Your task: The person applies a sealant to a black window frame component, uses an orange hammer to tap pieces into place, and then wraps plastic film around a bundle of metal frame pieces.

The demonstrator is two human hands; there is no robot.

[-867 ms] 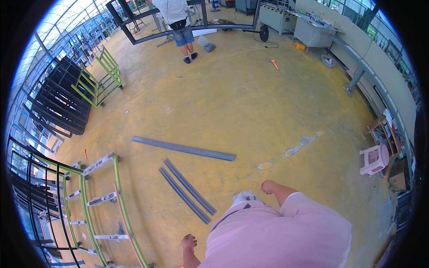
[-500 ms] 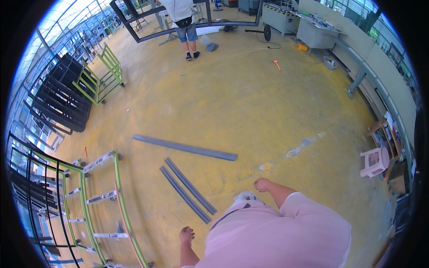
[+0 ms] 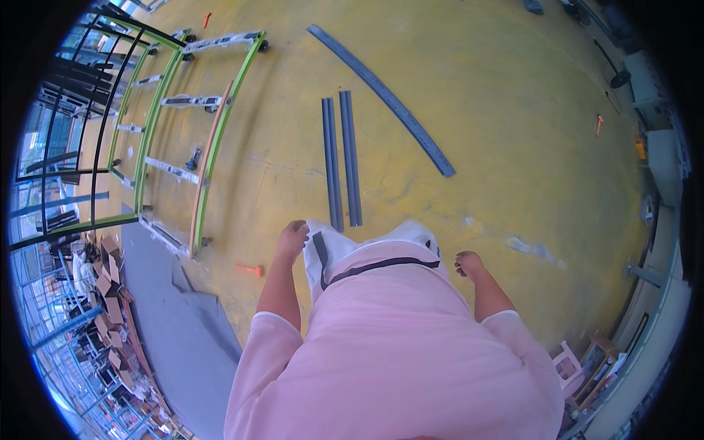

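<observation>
1. The person's left hand [image 3: 295, 239] has loosely curled fingers, slightly apart, around nothing visible; it is the hand nearer the pair of strips, their near ends between 2 and 3 o'clock.
2. Two slim, dark-grey, ridged strips [image 3: 350, 158] lie just apart on the yellow floor [image 3: 513, 132], long axes nearly 12-to-6 o'clock.
3. One longer, flat, dark-grey strip [image 3: 385, 93] slants from 10–11 toward 4–5 o'clock.
4. The right hand [image 3: 468, 264], fingers half-curled and seemingly empty, has that strip's near end toward 12 o'clock.
5. Since the earlier frame, the view has swung left; the slanting pair now points nearly straight ahead.
</observation>
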